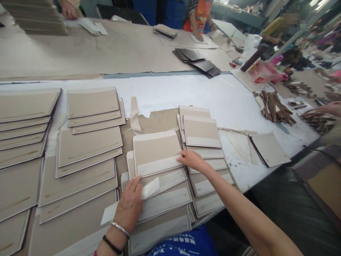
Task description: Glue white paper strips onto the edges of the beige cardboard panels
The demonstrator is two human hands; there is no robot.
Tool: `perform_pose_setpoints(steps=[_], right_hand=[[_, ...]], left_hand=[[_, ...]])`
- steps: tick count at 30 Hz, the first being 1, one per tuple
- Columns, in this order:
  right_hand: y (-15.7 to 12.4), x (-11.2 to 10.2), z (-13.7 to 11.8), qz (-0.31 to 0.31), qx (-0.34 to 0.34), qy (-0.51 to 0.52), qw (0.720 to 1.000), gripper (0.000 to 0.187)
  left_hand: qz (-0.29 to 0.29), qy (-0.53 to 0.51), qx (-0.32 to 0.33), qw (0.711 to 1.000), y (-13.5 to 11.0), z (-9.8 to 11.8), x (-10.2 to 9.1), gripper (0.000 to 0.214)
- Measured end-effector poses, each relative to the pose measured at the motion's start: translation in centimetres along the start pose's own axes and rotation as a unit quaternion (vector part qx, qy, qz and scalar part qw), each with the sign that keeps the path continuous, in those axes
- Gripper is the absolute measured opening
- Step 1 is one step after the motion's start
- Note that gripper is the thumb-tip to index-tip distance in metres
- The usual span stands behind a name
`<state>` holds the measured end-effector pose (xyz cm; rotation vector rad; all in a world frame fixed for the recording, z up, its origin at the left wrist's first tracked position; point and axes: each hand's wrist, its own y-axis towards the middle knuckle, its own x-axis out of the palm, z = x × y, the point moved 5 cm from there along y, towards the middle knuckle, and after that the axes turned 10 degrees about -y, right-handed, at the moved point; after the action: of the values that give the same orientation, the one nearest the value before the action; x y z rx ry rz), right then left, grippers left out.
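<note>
A beige cardboard panel [157, 147] lies on top of the middle row of overlapping panels, with a white strip [157, 166] along its near edge. My right hand [190, 159] is closed, its fingertips pinched together at the right end of that strip. My left hand [130, 202] is palm down at the panel's near left corner, fingertips touching the edge. A loose white paper strip [151, 188] passes under this hand and sticks out on both sides; its fingers look closed over the strip, their undersides hidden.
More overlapping panels [90, 144] lie to the left, and another row [202, 131] to the right. Dark sheets [197, 60] rest on the far table. Brown scraps [275, 106] are piled at the right. Co-workers' hands [198, 36] are across the table.
</note>
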<state>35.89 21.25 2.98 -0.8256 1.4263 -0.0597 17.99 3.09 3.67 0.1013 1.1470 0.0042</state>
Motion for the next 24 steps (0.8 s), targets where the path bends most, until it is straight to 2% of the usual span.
perform_pose_setpoints(steps=[8, 16, 20, 24], right_hand=[[-0.6, 0.4, -0.3, 0.013, 0.004, -0.032, 0.999, 0.026], [-0.8, 0.5, -0.4, 0.013, 0.01, -0.037, 0.999, 0.023], [-1.0, 0.6, -0.9, 0.005, 0.013, -0.048, 0.999, 0.023], [-1.6, 0.7, -1.2, 0.037, 0.027, -0.067, 0.997, 0.025]], left_hand=[[-0.02, 0.008, 0.005, 1.0, -0.2, -0.2, 0.3, 0.03], [-0.002, 0.004, 0.017, 1.0, -0.3, -0.3, 0.5, 0.03], [0.004, -0.013, -0.006, 1.0, -0.3, -0.5, 0.5, 0.033], [-0.011, -0.019, -0.048, 0.999, -0.2, -0.3, 0.5, 0.035]])
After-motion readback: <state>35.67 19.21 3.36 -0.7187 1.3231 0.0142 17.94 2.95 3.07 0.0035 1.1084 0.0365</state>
